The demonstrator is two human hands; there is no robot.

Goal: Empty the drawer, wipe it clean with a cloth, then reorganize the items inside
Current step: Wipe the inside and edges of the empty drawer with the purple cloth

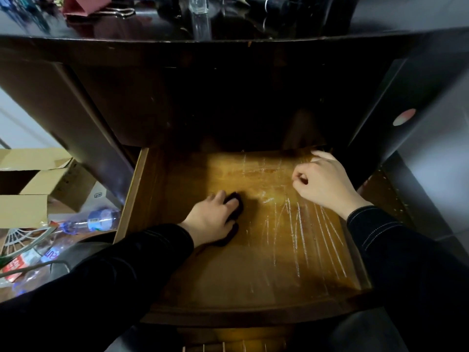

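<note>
The wooden drawer (193, 280) stands pulled out below the dark desk, with nothing lying inside but a dark cloth (237, 203). My left hand (212, 218) presses that cloth flat on the drawer floor left of the middle, most of the cloth hidden under the palm. White wet streaks cross the floor's right half. My right hand (323, 184) hovers over the back right corner with its fingers curled; I see nothing in it.
On the dark desktop (157, 26) stand bottles, a glass vial (199, 6) and a maroon box (83, 6). Left on the floor are open cardboard boxes (38, 179), a plastic water bottle (99, 221) and wrappers. A lower drawer edge shows at the bottom.
</note>
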